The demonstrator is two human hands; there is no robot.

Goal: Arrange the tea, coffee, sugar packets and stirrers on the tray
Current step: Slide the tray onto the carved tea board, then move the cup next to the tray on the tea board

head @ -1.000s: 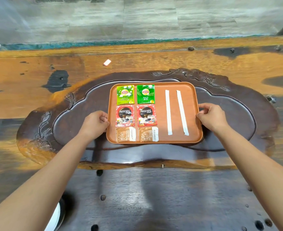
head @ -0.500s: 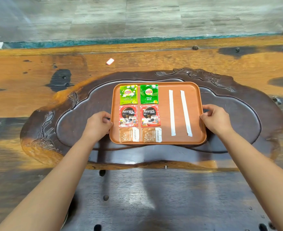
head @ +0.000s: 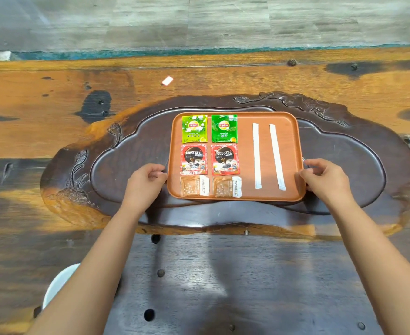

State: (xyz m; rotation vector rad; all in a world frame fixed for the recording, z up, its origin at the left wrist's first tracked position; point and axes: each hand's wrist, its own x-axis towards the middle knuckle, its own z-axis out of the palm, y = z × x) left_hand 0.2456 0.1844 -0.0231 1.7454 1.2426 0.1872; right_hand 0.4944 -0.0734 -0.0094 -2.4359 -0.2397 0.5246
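Note:
An orange-brown tray (head: 247, 141) lies in the hollow of a dark carved wooden board (head: 117, 170). On its left half lie two green tea packets (head: 194, 128) (head: 224, 128), below them two red coffee packets (head: 194, 159) (head: 225, 159), and nearest me two brown sugar packets (head: 194, 186) (head: 227, 187). Two white wrapped stirrers (head: 256, 155) (head: 276, 157) lie lengthwise on the right half. My left hand (head: 146, 182) curls its fingers on the tray's left rim. My right hand (head: 325, 180) does the same at the right rim.
The carved board sits on a large orange and dark wooden table (head: 42, 112). A small white scrap (head: 167, 81) lies on the table beyond the board. A white round object (head: 59, 284) shows at the lower left under my left forearm. Grey floor lies past the table's far edge.
Both hands have eased slightly outward along the tray's rims. The tray and everything on it keep their layout; the view has shifted a little.

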